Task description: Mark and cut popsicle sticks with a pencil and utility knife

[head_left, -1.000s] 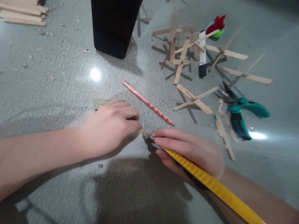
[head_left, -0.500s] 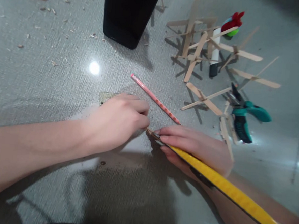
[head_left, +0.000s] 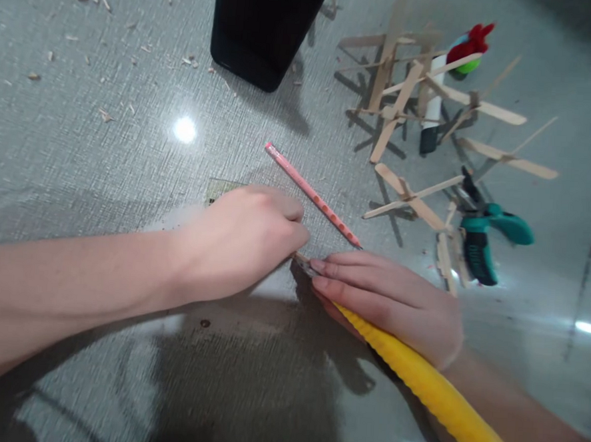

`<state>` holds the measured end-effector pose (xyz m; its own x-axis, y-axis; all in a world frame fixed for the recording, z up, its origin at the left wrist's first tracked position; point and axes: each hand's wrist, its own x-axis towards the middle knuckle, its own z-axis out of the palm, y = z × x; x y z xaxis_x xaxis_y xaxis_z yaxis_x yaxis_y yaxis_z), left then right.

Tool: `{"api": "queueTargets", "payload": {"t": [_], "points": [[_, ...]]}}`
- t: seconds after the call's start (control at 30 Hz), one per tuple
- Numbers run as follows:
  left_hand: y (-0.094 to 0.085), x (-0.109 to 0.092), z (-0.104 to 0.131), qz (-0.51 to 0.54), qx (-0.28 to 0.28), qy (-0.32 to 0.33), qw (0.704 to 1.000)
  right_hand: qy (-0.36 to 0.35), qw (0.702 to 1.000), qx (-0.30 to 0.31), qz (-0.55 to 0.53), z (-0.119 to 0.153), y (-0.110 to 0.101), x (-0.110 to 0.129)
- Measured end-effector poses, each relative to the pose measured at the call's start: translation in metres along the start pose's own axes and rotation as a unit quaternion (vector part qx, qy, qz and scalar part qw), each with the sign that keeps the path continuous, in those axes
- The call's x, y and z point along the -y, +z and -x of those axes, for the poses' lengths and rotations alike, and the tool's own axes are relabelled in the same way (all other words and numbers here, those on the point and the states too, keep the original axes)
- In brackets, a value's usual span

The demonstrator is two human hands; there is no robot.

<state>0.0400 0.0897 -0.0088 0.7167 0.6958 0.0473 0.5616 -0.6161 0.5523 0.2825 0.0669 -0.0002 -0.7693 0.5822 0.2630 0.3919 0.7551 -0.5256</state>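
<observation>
"Head view, clock centred on the frame. Nearest item?"

"Yellow-handled tool (head_left: 428, 389), between four and five o'clock. The right hand (head_left: 403, 304), at four, is closed around it, fingers side by side; the tool's tip points toward ten."

"Left hand?"

"The left hand (head_left: 247, 235), at eight, is curled closed on a thin wooden strip (head_left: 299, 255). Only the strip's end shows, just below centre, beside the tool's tip. Exact finger contact is hidden."

"Farther out?"

"Pink pencil (head_left: 314, 197), just off centre toward one, its point near the right hand. Green-handled pliers (head_left: 478, 232) at three, jaws apart, next to short wooden pieces (head_left: 446, 257)."

"Beyond those?"

"A pair of crossed sticks (head_left: 407, 196) between two and three. White marker (head_left: 433, 113) near two, among more crossed sticks. Red-and-green fuzzy item (head_left: 471, 48) between one and two. Black object (head_left: 267, 36), cut off by the frame, between eleven and twelve."
</observation>
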Motion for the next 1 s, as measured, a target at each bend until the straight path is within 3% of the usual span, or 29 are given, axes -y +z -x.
{"api": "queueTargets", "payload": {"t": [0.2,0.57,0.8,1.0], "points": [[0.0,0.0,0.001,-0.013,-0.008,0.018,1.0,-0.034,0.999,-0.033,0.006,0.003,0.007,-0.008],[0.001,0.004,0.005,-0.011,-0.008,0.015,1.0,-0.055,0.998,-0.001,0.023,-0.001,0.005,-0.007],[0.001,0.004,0.006,-0.01,-0.015,0.019,1.0,-0.094,0.995,-0.023,0.018,-0.003,0.012,-0.009],[0.003,0.006,0.01,-0.041,-0.059,0.056,0.996,-0.051,0.997,-0.064,0.017,-0.006,0.018,0.001]]}}
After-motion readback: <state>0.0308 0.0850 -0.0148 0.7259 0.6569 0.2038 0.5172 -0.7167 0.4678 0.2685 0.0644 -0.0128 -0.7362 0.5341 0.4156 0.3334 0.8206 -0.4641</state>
